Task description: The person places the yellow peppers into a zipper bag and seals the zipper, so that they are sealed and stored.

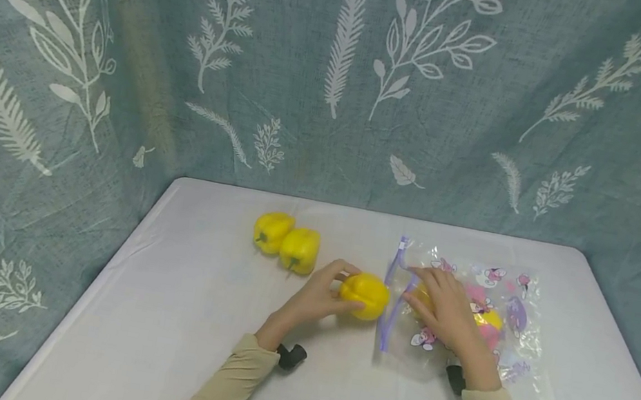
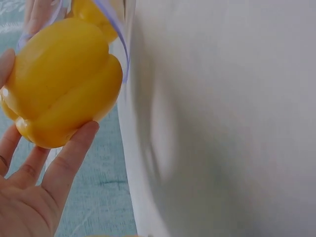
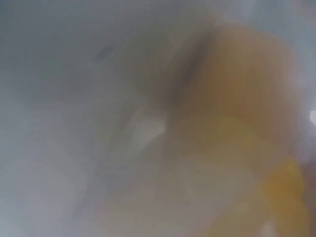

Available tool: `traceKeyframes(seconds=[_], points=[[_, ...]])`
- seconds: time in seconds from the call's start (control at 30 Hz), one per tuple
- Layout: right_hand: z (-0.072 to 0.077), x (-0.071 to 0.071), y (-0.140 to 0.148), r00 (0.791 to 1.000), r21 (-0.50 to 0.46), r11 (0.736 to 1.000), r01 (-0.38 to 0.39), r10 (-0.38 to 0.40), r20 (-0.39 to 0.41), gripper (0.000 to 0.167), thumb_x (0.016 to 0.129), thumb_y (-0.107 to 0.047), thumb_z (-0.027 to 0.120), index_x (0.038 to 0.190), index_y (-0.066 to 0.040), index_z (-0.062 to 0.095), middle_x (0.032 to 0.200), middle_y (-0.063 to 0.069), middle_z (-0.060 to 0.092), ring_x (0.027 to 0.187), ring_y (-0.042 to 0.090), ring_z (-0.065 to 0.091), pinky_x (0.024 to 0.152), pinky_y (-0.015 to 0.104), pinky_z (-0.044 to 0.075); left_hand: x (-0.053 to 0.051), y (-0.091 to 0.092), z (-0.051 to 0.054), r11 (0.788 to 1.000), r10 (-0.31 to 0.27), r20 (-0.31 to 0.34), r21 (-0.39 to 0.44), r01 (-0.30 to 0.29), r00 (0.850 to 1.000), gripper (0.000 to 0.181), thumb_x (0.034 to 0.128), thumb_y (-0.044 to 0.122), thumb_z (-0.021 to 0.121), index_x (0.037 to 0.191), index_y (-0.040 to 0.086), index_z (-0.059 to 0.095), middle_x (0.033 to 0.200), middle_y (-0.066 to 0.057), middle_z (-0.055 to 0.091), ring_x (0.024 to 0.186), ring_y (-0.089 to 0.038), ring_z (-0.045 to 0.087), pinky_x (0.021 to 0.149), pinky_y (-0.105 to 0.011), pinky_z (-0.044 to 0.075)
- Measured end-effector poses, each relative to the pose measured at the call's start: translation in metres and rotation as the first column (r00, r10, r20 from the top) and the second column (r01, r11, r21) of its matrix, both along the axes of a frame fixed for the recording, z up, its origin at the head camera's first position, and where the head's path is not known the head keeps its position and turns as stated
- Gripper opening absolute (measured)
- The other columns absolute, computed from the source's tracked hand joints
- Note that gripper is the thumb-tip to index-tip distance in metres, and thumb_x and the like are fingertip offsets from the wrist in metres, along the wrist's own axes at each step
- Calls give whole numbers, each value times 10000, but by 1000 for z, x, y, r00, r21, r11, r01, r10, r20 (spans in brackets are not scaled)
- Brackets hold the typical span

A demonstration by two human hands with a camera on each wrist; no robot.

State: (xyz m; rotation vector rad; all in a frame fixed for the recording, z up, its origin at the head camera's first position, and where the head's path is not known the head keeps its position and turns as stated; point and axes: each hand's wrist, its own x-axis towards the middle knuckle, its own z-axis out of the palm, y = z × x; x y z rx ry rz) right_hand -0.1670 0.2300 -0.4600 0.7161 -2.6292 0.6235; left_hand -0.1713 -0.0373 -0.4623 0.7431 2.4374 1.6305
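In the head view my left hand grips a yellow bell pepper at the mouth of a clear printed zip bag. The left wrist view shows that pepper between thumb and fingers, with the bag's purple zip edge just beyond it. My right hand lies at the bag's opening, its fingers by the purple strip; whether they pinch the film is unclear. Inside the bag are yellow peppers, partly hidden by the print and the hand. The right wrist view is blurred, with a yellow shape at lower right.
Two more yellow peppers stand side by side on the white table, left of the bag and beyond my left hand. A patterned blue-green curtain hangs behind the table and along its sides.
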Motion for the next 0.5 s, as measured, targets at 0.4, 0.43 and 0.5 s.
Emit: traceKeyframes(seconds=[0.4, 0.43, 0.5], points=[[0, 1, 0, 1000, 0, 1000, -5, 5, -2, 475, 869, -361, 626, 1283, -157, 512, 1180, 59, 552, 1103, 262, 491, 938, 469, 408, -1, 20, -4, 999, 20, 8, -36, -20, 1000, 471, 781, 268, 747, 1158, 128, 503, 1276, -31, 542, 1135, -272, 523, 862, -339, 504], [0, 1, 0, 1000, 0, 1000, -4, 4, 0, 475, 870, -361, 625, 1284, -158, 511, 1181, 60, 551, 1105, 262, 491, 940, 470, 407, -1, 21, -5, 999, 22, 7, -40, -22, 1000, 474, 779, 270, 749, 1158, 132, 502, 1278, -27, 542, 1134, -268, 525, 856, -331, 506], [0, 1, 0, 1000, 1, 1000, -2, 2, 4, 474, 873, -363, 620, 1287, -160, 509, 1186, 60, 549, 1108, 263, 489, 942, 471, 405, -1, 22, -5, 999, 21, 1, -41, -21, 1000, 475, 778, 273, 750, 1156, 131, 501, 1277, -31, 546, 1132, -276, 529, 853, -334, 509]])
